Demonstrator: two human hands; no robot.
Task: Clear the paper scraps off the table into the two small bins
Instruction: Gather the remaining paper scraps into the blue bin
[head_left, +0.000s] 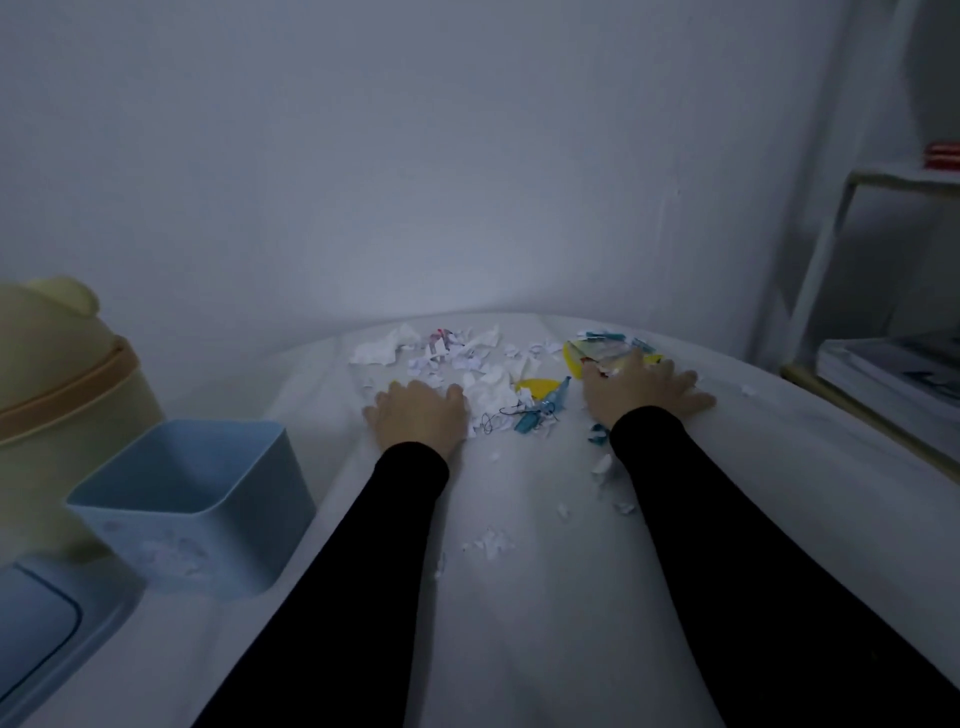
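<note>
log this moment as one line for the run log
stage: gathering | left hand: flat on table beside white scraps | right hand: flat on coloured scraps | blue bin: some scraps inside

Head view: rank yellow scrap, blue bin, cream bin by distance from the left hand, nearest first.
From the left hand:
1. Yellow scrap, just right of it, in the scrap pile.
2. Blue bin, left and nearer the camera.
3. Cream bin, far left, behind the blue bin.

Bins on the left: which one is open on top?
The blue square bin; scraps show through its side. The cream bin behind it wears a domed lid.
</note>
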